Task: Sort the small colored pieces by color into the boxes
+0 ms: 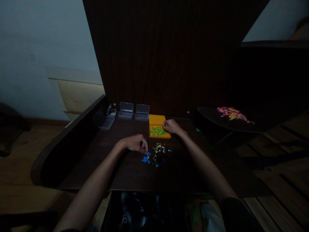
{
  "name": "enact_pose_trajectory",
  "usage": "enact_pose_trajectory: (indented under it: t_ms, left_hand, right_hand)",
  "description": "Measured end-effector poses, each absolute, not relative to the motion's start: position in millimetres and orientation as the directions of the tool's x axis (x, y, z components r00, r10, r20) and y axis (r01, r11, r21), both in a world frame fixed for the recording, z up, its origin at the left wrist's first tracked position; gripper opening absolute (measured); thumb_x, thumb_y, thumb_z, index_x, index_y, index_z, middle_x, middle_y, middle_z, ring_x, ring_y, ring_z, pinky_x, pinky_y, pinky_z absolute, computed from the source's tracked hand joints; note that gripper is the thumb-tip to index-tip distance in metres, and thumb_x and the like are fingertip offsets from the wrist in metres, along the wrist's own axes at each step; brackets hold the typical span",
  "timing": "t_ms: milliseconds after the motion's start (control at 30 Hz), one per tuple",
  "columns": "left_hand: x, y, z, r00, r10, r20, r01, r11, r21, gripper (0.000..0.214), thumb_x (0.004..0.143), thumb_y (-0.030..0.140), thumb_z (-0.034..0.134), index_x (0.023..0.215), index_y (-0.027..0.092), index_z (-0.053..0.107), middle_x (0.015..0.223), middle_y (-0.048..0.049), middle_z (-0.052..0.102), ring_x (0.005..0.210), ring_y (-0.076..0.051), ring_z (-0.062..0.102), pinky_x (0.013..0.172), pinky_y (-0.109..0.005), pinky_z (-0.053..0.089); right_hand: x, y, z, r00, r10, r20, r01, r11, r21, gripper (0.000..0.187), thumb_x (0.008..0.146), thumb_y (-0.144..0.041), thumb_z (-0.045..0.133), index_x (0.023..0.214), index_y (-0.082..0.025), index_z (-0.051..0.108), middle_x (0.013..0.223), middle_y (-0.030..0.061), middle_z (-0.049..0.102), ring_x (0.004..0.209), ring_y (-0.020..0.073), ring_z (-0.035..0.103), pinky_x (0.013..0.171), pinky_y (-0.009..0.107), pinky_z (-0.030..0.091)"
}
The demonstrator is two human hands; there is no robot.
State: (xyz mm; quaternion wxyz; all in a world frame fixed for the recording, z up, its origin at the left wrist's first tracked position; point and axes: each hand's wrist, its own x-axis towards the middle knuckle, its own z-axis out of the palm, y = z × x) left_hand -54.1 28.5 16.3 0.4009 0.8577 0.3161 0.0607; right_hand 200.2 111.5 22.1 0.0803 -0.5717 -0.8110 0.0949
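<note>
A small pile of tiny beads (156,155), mostly blue with some yellow and white, lies on the dark wooden table (125,174). My left hand (136,143) rests knuckles-up beside the pile, fingers curled and pinched down at its left edge. Behind the pile stands an open orange box (158,126) with green beads spread in its tray. My right hand (171,126) hovers over the box's right edge with its fingers curled together; what they hold, if anything, is too small to see.
Three clear plastic cases (126,110) (142,112) (106,122) stand open along the table's back left. A heap of pink and yellow beads (231,113) lies on a dark side shelf at the right. A tall dark panel rises behind the table.
</note>
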Motion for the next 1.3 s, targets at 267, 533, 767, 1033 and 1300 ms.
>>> enact_pose_trajectory:
  t_ms: [267, 533, 767, 1033, 1300]
  left_hand:
    - [-53, 27, 16, 0.788, 0.599, -0.145, 0.489, -0.466, 0.737, 0.016, 0.067, 0.025, 0.073, 0.08, 0.015, 0.076, 0.066, 0.0009, 0.062, 0.059, -0.009, 0.05, 0.056, -0.019, 0.035]
    - [-52, 26, 17, 0.778, 0.61, -0.15, 0.499, -0.454, 0.739, 0.016, 0.066, 0.024, 0.072, 0.08, 0.015, 0.076, 0.066, 0.0011, 0.061, 0.059, -0.008, 0.05, 0.056, -0.019, 0.035]
    - [-53, 26, 18, 0.787, 0.602, -0.136, 0.483, -0.464, 0.742, 0.017, 0.067, 0.021, 0.069, 0.081, 0.015, 0.076, 0.067, 0.0004, 0.062, 0.06, -0.009, 0.05, 0.056, -0.018, 0.034]
    - [-59, 28, 30, 0.645, 0.759, -0.083, 0.601, -0.438, 0.668, 0.022, 0.074, 0.024, 0.061, 0.088, 0.013, 0.073, 0.061, 0.0021, 0.055, 0.056, -0.008, 0.048, 0.055, -0.018, 0.034]
    - [-61, 29, 28, 0.651, 0.752, -0.109, 0.635, -0.459, 0.622, 0.023, 0.069, 0.023, 0.065, 0.091, 0.016, 0.072, 0.06, 0.0042, 0.055, 0.055, -0.008, 0.049, 0.055, -0.017, 0.035]
  right_hand:
    - [192, 111, 20, -0.215, 0.975, 0.052, 0.941, 0.221, -0.256, 0.018, 0.075, -0.017, 0.06, 0.086, -0.016, 0.074, 0.085, 0.0074, 0.072, 0.076, 0.0152, 0.064, 0.066, 0.02, 0.043]
    - [191, 112, 18, -0.191, 0.98, 0.05, 0.936, 0.197, -0.292, 0.016, 0.073, -0.016, 0.063, 0.082, -0.015, 0.075, 0.083, 0.0086, 0.073, 0.075, 0.016, 0.066, 0.062, 0.02, 0.042]
    - [197, 110, 21, -0.221, 0.974, 0.047, 0.925, 0.225, -0.306, 0.02, 0.074, -0.015, 0.059, 0.084, -0.015, 0.077, 0.081, 0.0072, 0.073, 0.071, 0.0143, 0.064, 0.06, 0.02, 0.04]
    - [197, 93, 47, -0.279, 0.953, 0.121, 0.895, 0.303, -0.326, 0.024, 0.076, -0.017, 0.057, 0.089, -0.013, 0.077, 0.07, 0.0046, 0.068, 0.061, 0.0118, 0.055, 0.056, 0.022, 0.034]
    - [164, 25, 49, -0.747, 0.665, -0.008, 0.587, 0.653, -0.478, 0.019, 0.08, -0.023, 0.062, 0.092, -0.016, 0.076, 0.055, -0.0045, 0.054, 0.051, 0.0068, 0.042, 0.055, 0.019, 0.028]
